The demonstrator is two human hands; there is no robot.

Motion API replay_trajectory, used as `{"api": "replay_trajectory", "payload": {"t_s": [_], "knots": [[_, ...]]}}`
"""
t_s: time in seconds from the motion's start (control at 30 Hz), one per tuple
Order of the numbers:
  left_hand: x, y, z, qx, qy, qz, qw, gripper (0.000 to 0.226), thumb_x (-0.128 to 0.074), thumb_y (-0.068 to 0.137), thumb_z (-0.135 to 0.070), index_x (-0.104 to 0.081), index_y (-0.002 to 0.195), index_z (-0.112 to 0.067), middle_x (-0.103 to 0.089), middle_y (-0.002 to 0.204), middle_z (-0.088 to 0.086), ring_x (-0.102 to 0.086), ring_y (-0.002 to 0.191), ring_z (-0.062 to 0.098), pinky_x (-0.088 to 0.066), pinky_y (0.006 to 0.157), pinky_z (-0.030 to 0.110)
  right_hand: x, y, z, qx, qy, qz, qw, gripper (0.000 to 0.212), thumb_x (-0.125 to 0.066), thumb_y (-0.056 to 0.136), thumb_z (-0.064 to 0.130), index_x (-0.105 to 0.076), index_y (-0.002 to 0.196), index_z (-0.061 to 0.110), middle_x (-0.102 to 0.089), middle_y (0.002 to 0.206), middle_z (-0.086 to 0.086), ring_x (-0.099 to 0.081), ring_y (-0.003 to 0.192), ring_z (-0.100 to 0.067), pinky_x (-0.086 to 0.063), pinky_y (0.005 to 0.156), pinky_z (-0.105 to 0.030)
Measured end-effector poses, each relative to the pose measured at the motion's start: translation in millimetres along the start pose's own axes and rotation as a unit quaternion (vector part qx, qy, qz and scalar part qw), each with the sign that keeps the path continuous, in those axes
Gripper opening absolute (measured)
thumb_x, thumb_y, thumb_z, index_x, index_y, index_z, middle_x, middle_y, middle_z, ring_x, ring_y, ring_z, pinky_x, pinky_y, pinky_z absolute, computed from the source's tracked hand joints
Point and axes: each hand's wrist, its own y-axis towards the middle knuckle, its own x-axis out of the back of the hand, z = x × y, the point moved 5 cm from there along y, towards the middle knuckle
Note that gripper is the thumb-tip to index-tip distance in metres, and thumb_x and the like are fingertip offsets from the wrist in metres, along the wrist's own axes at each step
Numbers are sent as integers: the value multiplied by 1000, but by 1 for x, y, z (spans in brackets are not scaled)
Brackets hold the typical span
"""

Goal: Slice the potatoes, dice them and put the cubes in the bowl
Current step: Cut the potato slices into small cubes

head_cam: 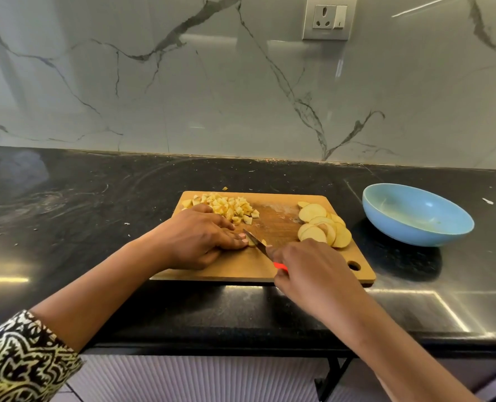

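A wooden cutting board lies on the black counter. A pile of diced potato cubes sits at its far left corner. Several round potato slices are stacked on its right side. My right hand grips a knife with a red handle; its blade points up-left and cuts into small potato pieces. My left hand lies over those pieces, fingertips pressing them down beside the blade. A light blue bowl stands to the right of the board and looks empty.
A marble backsplash rises behind the counter, with a wall socket at the upper right. One stray potato bit lies just beyond the board's far edge. The counter's front edge runs under my forearms.
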Motion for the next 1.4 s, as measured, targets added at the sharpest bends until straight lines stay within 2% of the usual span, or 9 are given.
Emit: {"api": "replay_trajectory", "payload": {"t_s": [0.13,0.3,0.43,0.57,0.7,0.9,1.07,1.23,1.4], "knots": [[-3,1,4,25,-24,21,999,63,-13,81,-43,-48,133,-45,-56,133,-17,-43,128,2,-34,102,36,12,-23,-11,-3,2,22,1000,40,-47,97,30,-47,137,37,-61,96,9,-55,87,-11,-40,62,-21],[-8,0,10,52,-130,-15,990,45,-34,87,-38,-56,125,-45,-59,125,-16,-42,117,-6,-30,97,25,23,-29,-28,-40,47,51,997,41,-55,90,32,-54,129,45,-52,69,15,-45,58,-3,-31,48,-17],[-10,2,12,65,-180,-53,980,41,-41,87,-49,-63,120,-39,-66,113,-13,-52,105,-2,-46,92,29,27,-36,-46,-92,111,-11,990,42,-56,89,31,-55,127,48,-47,58,12,-42,52,-4,-29,47,-17],[-3,16,3,103,-214,-67,969,48,-51,83,-61,-59,124,-36,-62,116,-13,-53,103,1,-47,93,29,15,-36,-54,-132,151,-52,978,41,-55,90,31,-54,129,45,-45,59,12,-41,52,-5,-31,49,-17],[-4,39,-18,55,-204,-9,977,37,-62,88,-42,-61,123,-32,-56,129,-17,-48,117,0,-37,100,21,6,-39,-55,-144,170,-65,973,42,-54,93,33,-51,133,44,-42,62,16,-45,55,-4,-32,47,-15],[1,57,-14,78,-166,-67,981,17,-68,85,-32,-74,100,-25,-70,103,-9,-60,94,3,-47,86,20,-3,-44,-53,-133,175,-71,973,42,-53,92,32,-52,133,42,-42,57,15,-41,55,-2,-32,51,-17],[4,63,-6,97,-176,-22,979,22,-64,88,-37,-74,101,-22,-69,97,-8,-58,88,4,-51,83,29,-9,-46,-54,-123,182,-69,973,42,-51,94,35,-49,135,43,-42,60,17,-39,56,-2,-31,50,-17],[5,49,8,69,-228,93,967,27,-64,88,-34,-67,114,-27,-53,113,-18,-46,109,-1,-37,89,10,-9,-49,-55,-119,183,-75,973,41,-50,95,35,-49,135,42,-44,60,17,-41,56,-3,-30,49,-17],[-1,48,16,98,-232,47,967,24,-66,87,-23,-70,111,-23,-56,107,-16,-49,99,-3,-39,80,5,-11,-48,-51,-115,177,-65,975,39,-50,94,34,-53,132,41,-44,60,15,-43,55,-3,-32,49,-18]]}}
